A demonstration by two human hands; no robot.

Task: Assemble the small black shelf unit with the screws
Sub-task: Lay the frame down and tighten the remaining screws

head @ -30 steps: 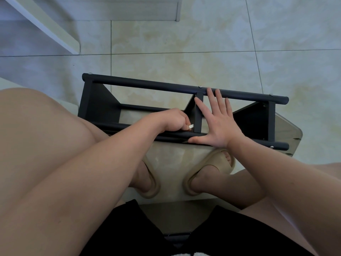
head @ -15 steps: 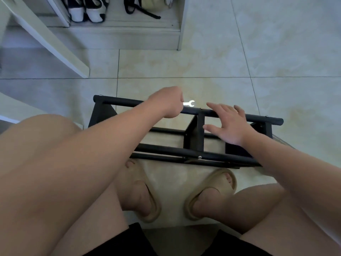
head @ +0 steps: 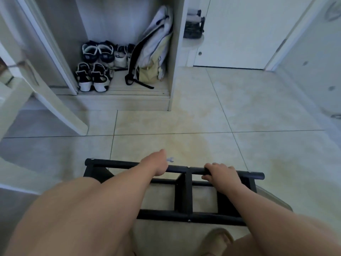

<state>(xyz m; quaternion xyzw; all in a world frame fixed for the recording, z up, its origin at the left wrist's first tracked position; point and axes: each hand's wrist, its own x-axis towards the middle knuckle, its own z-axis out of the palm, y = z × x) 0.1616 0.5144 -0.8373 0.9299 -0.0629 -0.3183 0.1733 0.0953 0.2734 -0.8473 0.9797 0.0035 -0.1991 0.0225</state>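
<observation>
The small black shelf unit (head: 184, 193) lies on its side on the tiled floor in front of my legs, with screw heads showing along its rails. My left hand (head: 156, 163) rests at the far top rail and grips a small silver wrench (head: 170, 159), whose open end sticks out to the right. My right hand (head: 219, 172) curls its fingers over the same top rail, right of the middle upright.
An open cupboard (head: 171, 61) at the back holds several shoes (head: 94, 76) and a pale backpack (head: 153, 52). A white door (head: 239, 34) stands at the back right. My sandalled foot (head: 217, 241) is near the bottom edge, just below the shelf unit.
The view has tilted up, showing the cupboard and door. My left hand moved from the near rail to the far rail with the wrench. My right hand went from flat to wrapped around the rail.
</observation>
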